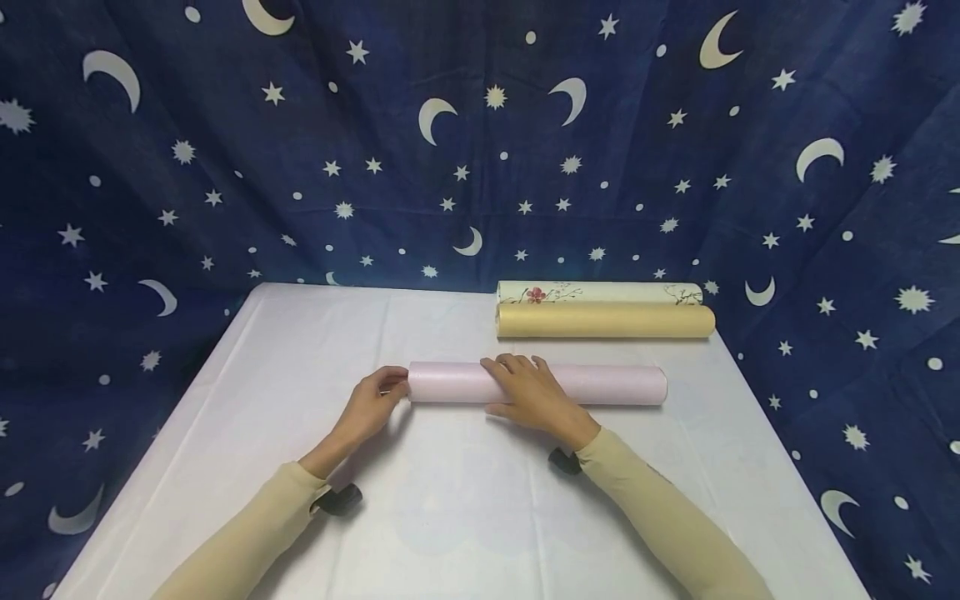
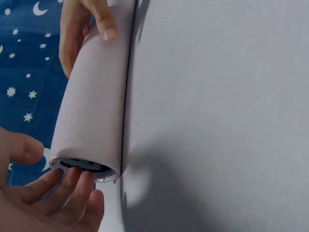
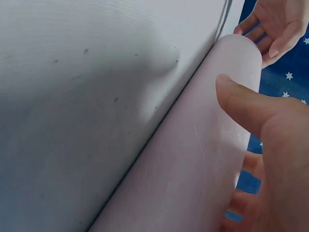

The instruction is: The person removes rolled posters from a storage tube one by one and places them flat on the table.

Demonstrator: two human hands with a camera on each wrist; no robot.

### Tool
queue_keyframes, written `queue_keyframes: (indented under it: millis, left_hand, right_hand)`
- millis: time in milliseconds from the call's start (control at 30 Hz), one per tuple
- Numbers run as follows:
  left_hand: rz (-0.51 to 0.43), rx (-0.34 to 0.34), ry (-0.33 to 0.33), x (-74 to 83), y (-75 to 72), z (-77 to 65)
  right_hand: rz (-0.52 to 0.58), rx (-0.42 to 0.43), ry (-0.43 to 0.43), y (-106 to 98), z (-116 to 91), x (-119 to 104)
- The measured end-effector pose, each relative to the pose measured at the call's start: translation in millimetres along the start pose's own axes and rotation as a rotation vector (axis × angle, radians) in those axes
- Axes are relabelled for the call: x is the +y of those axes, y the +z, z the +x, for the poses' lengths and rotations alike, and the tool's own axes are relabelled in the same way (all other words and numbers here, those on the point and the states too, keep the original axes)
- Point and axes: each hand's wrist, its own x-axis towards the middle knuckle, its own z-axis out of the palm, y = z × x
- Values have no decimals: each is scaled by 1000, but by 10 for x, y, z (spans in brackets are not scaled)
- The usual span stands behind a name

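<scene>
A pale pink wallpaper roll (image 1: pixel 615 385) lies crosswise on the white table, seen in all three views. My right hand (image 1: pixel 534 392) holds it near the middle, thumb on the near side and fingers over the far side. At the roll's left end is my left hand (image 1: pixel 372 404), its fingers loosely bent. In the left wrist view, the fingertips (image 2: pixel 72 175) of that hand touch or nearly touch the lower rim of the hollow end, and its thumb stands apart from the roll. A dark opening shows inside that end.
Behind, at the back right of the white table (image 1: pixel 450 517), lie a yellow roll (image 1: pixel 607 321) and a cream roll with a red blossom print (image 1: pixel 622 292), side by side. A dark blue curtain (image 1: pixel 390 108) with moons and stars hangs around the table.
</scene>
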Motion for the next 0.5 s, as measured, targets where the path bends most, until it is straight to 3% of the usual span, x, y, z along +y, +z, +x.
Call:
queue_keyframes:
  millis: [300,500]
  left_hand:
    - [-123,-53,-129,-1,28,49]
    - [-237,-54,-177,21,59,81]
  right_hand:
    - [-19,-6,23,71,106,-21]
    - [-53,32,4,117,110,-16]
